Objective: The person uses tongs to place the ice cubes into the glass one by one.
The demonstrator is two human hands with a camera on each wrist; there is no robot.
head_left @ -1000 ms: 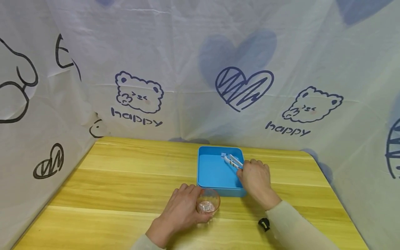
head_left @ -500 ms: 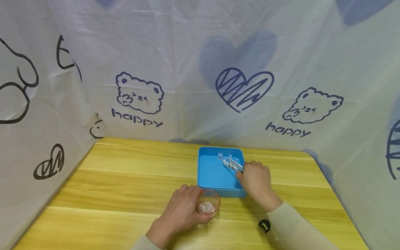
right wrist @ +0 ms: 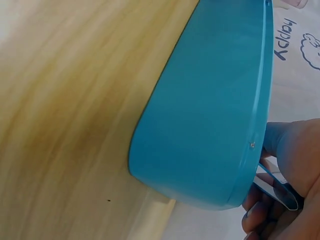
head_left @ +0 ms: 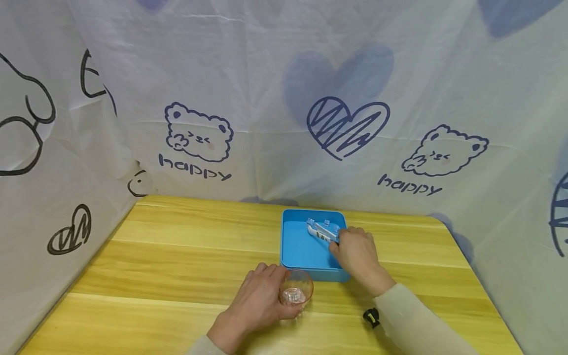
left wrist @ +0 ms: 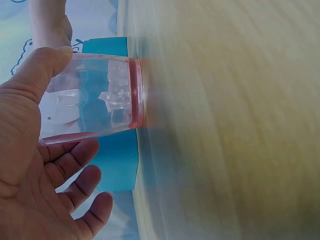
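Observation:
My left hand [head_left: 256, 298] holds a small clear cup [head_left: 296, 288] with a pinkish tint, thumb on one side and fingers on the other. Clear pieces like ice cubes [left wrist: 118, 95] lie in its bottom. My right hand [head_left: 357, 254] grips pale tongs [head_left: 323, 232] at the right side of a blue box [head_left: 315, 274]. The tong tips reach a clear cube [head_left: 310, 222] near the back wall; whether they pinch it I cannot tell. Another clear cube [head_left: 326, 223] lies to its right. In the right wrist view, the box wall hides the tong tips.
A small black object [head_left: 371, 318] is by the right sleeve. The yellow wood-grain table [head_left: 186, 246] extends left and right of the box. Behind it hangs a white cloth [head_left: 266, 162] printed with hearts and bears.
My right hand has moved slightly left, and the tong tips have shifted left to the leftmost cube. The left hand and cup have stayed in place.

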